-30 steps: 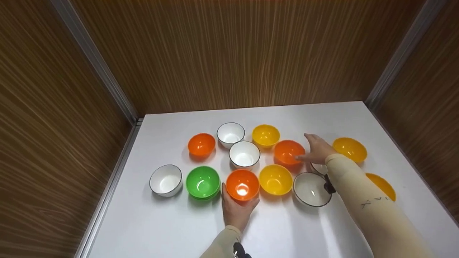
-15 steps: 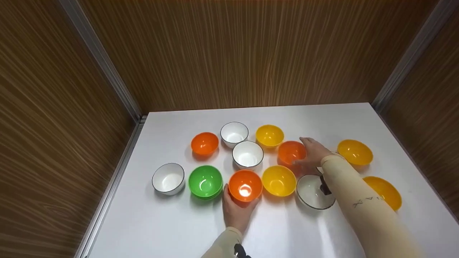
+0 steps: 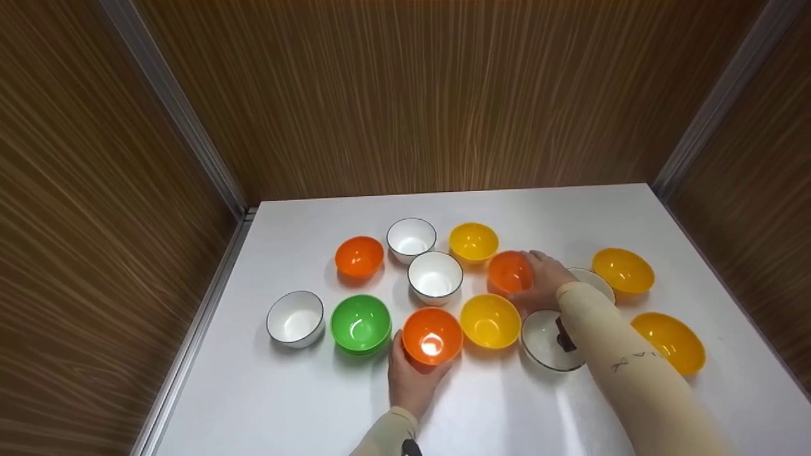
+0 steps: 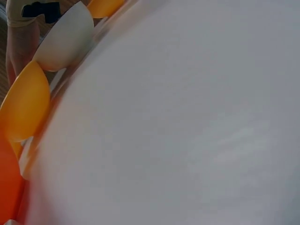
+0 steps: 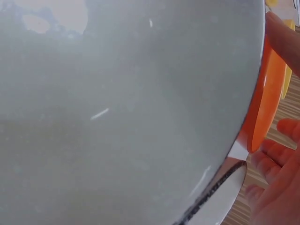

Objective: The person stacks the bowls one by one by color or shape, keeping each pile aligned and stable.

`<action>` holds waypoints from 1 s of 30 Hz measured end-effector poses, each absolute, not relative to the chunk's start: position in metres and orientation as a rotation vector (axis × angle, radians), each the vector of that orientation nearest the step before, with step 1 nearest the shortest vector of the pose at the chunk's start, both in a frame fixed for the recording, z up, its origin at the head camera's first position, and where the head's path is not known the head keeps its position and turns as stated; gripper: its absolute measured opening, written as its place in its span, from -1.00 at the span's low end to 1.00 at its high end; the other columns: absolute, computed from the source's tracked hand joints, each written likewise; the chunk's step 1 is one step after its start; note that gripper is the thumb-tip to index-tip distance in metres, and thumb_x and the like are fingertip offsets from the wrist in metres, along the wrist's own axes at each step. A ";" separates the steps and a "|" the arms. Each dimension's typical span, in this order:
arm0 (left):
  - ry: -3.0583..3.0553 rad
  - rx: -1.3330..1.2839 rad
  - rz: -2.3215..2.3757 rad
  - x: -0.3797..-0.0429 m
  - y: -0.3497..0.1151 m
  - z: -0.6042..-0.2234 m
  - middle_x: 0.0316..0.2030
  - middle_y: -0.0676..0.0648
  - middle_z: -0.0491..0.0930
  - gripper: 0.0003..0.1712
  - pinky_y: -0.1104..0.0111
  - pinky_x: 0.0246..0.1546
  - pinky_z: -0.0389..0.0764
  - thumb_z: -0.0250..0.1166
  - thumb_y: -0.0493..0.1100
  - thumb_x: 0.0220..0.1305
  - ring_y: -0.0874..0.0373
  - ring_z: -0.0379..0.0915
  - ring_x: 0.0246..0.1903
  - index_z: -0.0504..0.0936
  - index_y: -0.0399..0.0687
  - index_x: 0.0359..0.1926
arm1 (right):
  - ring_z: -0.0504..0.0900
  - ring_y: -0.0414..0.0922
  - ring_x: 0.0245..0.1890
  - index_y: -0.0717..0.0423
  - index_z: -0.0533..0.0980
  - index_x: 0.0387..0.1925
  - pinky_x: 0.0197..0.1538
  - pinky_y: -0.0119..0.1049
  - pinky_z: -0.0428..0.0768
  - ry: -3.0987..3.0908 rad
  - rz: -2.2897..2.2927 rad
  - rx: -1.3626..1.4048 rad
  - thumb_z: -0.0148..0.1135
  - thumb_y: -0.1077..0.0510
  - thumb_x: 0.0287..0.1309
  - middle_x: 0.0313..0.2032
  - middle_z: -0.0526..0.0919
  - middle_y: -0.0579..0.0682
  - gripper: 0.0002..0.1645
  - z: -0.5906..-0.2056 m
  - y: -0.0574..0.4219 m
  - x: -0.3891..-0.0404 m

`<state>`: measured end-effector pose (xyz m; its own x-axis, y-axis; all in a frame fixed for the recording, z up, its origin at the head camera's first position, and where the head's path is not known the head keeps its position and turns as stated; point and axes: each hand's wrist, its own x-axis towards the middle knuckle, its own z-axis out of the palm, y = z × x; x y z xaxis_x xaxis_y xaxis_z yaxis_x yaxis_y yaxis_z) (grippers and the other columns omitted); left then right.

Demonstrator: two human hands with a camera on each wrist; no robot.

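My left hand grips the near orange bowl from its front side, thumb and fingers spread round the wall. At the left wrist view's edge that same orange bowl shows only in part. My right hand curves round the right side of another orange bowl farther back. In the right wrist view the thumb and the fingertips lie at opposite sides of this orange bowl. A white bowl fills most of that view, below the wrist.
A green bowl stack and a white bowl stand left of the left hand. A yellow bowl stands between the hands. Several more white, yellow and orange bowls are spread over the white table. Wood-patterned panels enclose the back and sides.
My right hand has moved left and closed in round the back orange bowl. My left hand and its orange bowl have come slightly nearer to me, off the row.
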<state>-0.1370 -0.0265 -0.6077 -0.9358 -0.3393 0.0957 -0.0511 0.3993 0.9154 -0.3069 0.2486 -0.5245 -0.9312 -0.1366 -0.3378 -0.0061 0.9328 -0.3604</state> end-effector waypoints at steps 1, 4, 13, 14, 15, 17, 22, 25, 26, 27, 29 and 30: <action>-2.414 0.316 -1.545 -0.136 -0.029 -0.607 0.28 -0.15 0.15 0.36 -0.01 0.21 0.14 0.53 0.25 -0.49 -0.05 0.08 0.25 0.05 -0.08 0.36 | 0.09 0.22 0.25 -0.14 -0.09 0.41 0.11 0.35 0.08 2.728 -0.502 -0.106 0.31 -0.56 -0.59 0.38 -0.08 0.13 0.48 -0.525 0.248 -0.307; -2.489 0.210 -1.520 -0.134 -0.037 -0.605 0.28 -0.14 0.15 0.35 0.00 0.21 0.14 0.53 0.24 -0.44 -0.04 0.09 0.24 0.03 -0.08 0.37 | 0.06 0.24 0.26 -0.16 -0.08 0.41 0.10 0.37 0.06 2.725 -0.496 -0.101 0.30 -0.57 -0.60 0.38 -0.10 0.15 0.47 -0.526 0.246 -0.308; -2.659 -0.055 -1.446 -0.136 -0.066 -0.604 0.27 -0.07 0.20 0.32 0.11 0.22 0.18 0.45 0.36 -0.39 0.06 0.15 0.22 0.05 -0.07 0.36 | 0.02 0.31 0.26 -0.04 -0.08 0.40 0.11 0.36 0.06 2.766 -0.481 -0.166 0.25 -0.57 -0.43 0.35 -0.10 0.29 0.41 -0.526 0.238 -0.311; -2.671 -0.075 -1.458 -0.137 -0.068 -0.604 0.27 -0.06 0.20 0.32 0.12 0.22 0.19 0.44 0.37 -0.39 0.07 0.15 0.22 0.05 -0.07 0.36 | 0.02 0.31 0.26 -0.05 -0.10 0.41 0.10 0.37 0.07 2.752 -0.485 -0.150 0.24 -0.58 -0.45 0.35 -0.12 0.29 0.43 -0.526 0.237 -0.311; -2.675 -0.093 -1.475 -0.137 -0.070 -0.604 0.28 -0.06 0.19 0.33 0.14 0.21 0.20 0.43 0.38 -0.39 0.08 0.15 0.22 0.04 -0.06 0.37 | 0.02 0.32 0.25 -0.06 -0.11 0.41 0.09 0.38 0.08 2.739 -0.487 -0.136 0.24 -0.58 -0.47 0.36 -0.13 0.29 0.44 -0.525 0.237 -0.312; -2.684 -0.123 -1.519 -0.137 -0.072 -0.605 0.29 -0.03 0.17 0.33 0.21 0.20 0.23 0.44 0.38 -0.39 0.12 0.15 0.22 0.03 -0.04 0.38 | 0.02 0.32 0.25 -0.06 -0.11 0.41 0.07 0.39 0.09 2.718 -0.499 -0.098 0.24 -0.59 -0.49 0.36 -0.15 0.28 0.45 -0.524 0.237 -0.312; -2.651 -0.188 -1.608 -0.138 -0.074 -0.610 0.30 0.00 0.13 0.31 0.38 0.14 0.30 0.49 0.28 -0.37 0.18 0.15 0.21 0.01 0.00 0.39 | 0.07 0.33 0.23 0.01 -0.08 0.39 0.07 0.38 0.13 2.701 -0.525 -0.041 0.26 -0.57 -0.47 0.35 -0.14 0.29 0.44 -0.522 0.237 -0.311; -2.630 -0.193 -1.614 -0.137 -0.074 -0.613 0.30 0.01 0.13 0.31 0.40 0.12 0.31 0.51 0.25 -0.39 0.19 0.17 0.20 0.03 -0.01 0.38 | 0.09 0.32 0.22 0.04 -0.08 0.39 0.07 0.36 0.15 2.705 -0.517 -0.044 0.26 -0.56 -0.46 0.34 -0.12 0.31 0.44 -0.523 0.237 -0.310; -2.630 -0.186 -1.607 -0.137 -0.075 -0.614 0.30 0.02 0.14 0.31 0.40 0.12 0.32 0.51 0.26 -0.40 0.20 0.18 0.19 0.04 0.00 0.37 | 0.10 0.32 0.21 0.04 -0.07 0.39 0.08 0.36 0.16 2.708 -0.515 -0.047 0.26 -0.56 -0.45 0.34 -0.11 0.31 0.43 -0.523 0.236 -0.310; -2.629 -0.179 -1.601 -0.137 -0.075 -0.615 0.29 0.03 0.14 0.31 0.41 0.11 0.32 0.50 0.27 -0.41 0.21 0.19 0.18 0.04 0.00 0.37 | 0.11 0.31 0.21 0.05 -0.07 0.38 0.08 0.35 0.16 2.714 -0.515 -0.051 0.26 -0.55 -0.44 0.34 -0.09 0.31 0.42 -0.524 0.236 -0.310; -2.627 -0.167 -1.586 -0.137 -0.076 -0.616 0.29 0.04 0.15 0.31 0.40 0.11 0.33 0.50 0.29 -0.42 0.21 0.20 0.18 0.06 0.01 0.37 | 0.12 0.31 0.20 0.04 -0.07 0.39 0.08 0.35 0.16 2.724 -0.529 -0.058 0.27 -0.54 -0.42 0.33 -0.08 0.31 0.41 -0.525 0.234 -0.309; -2.626 -0.163 -1.586 -0.136 -0.076 -0.616 0.29 0.05 0.16 0.31 0.41 0.10 0.33 0.49 0.30 -0.43 0.22 0.21 0.17 0.06 0.02 0.37 | 0.13 0.31 0.19 0.04 -0.07 0.39 0.08 0.35 0.16 2.731 -0.538 -0.062 0.27 -0.53 -0.40 0.33 -0.07 0.31 0.40 -0.525 0.234 -0.309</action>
